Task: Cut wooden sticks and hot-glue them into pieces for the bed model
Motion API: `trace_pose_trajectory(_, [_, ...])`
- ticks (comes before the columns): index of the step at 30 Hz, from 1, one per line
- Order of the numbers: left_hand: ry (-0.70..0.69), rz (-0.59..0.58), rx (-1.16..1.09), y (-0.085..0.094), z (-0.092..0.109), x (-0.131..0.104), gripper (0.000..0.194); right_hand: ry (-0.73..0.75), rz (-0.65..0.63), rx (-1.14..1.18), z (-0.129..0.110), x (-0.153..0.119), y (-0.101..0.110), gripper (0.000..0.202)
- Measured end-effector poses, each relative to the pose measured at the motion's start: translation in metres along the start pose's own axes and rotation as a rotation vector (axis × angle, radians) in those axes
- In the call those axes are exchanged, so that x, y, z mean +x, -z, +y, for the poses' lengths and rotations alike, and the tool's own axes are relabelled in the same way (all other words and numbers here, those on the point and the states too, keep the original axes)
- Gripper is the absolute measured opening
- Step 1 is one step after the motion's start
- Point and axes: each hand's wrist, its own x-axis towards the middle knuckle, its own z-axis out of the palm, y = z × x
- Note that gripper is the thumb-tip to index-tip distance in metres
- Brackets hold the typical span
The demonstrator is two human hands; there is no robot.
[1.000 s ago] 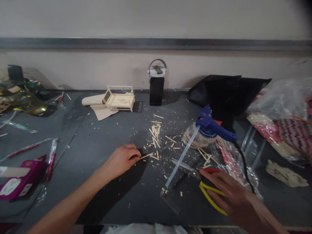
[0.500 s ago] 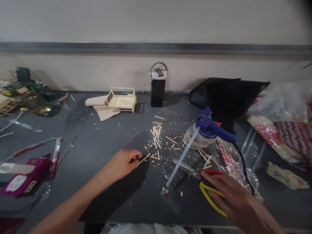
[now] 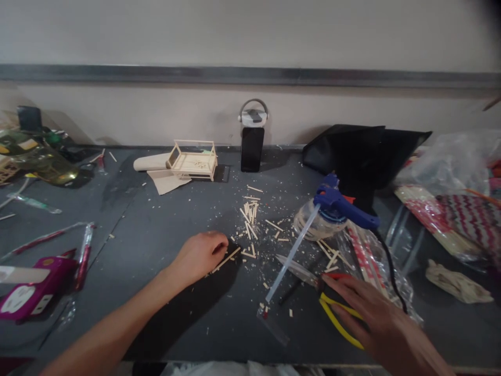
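My left hand [image 3: 203,253] is curled near the middle of the dark table, fingers closed beside a thin wooden stick [image 3: 227,259]; what is between the fingertips is hidden. My right hand [image 3: 364,308] grips scissors [image 3: 340,318] with red and yellow handles, their blades pointing left under a clear glue stick [image 3: 293,251]. That glue stick comes out of a blue glue gun [image 3: 338,203] resting on a clear round container [image 3: 313,222]. Several short cut sticks [image 3: 249,214] and small chips lie between my hands.
A small wooden frame [image 3: 193,164] stands at the back, near a black phone [image 3: 251,149] propped upright. Black sheets [image 3: 360,156] and plastic packets [image 3: 434,219] are at the right. On the left lie a magenta tool [image 3: 43,287] and a yellowish bottle [image 3: 50,164].
My left hand has curled in more and moved slightly up, and the stick beside it lies a little lower. The right hand stays on the scissors. The view has shifted slightly.
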Motion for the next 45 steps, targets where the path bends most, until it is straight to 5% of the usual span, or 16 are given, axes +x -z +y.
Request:
trace_pose_trajectory(12, [-0.160, 0.073, 0.027, -0.016, 0.007, 0.057, 0.018, -0.058, -0.002, 0.008, 0.001, -0.006, -0.004, 0.033])
trace_pose_trajectory(18, [-0.155, 0.096, -0.046, -0.013, 0.011, 0.031, 0.019, -0.100, -0.006, 0.000, -0.002, -0.009, -0.002, 0.033])
trace_pose_trajectory(27, [-0.393, -0.049, -0.086, -0.038, 0.042, -0.017, 0.017, -0.104, -0.024, 0.039, -0.004, -0.006, -0.002, 0.034])
trace_pose_trajectory(36, [-0.463, -0.142, -0.084, -0.046, 0.051, -0.025, 0.015, -0.181, 0.074, 0.062, -0.016, -0.006, 0.007, 0.030])
trace_pose_trajectory(45, [-0.433, -0.176, -0.051, -0.050, 0.052, -0.027, 0.015, -0.084, 0.028, 0.179, -0.063, 0.017, -0.002, 0.023])
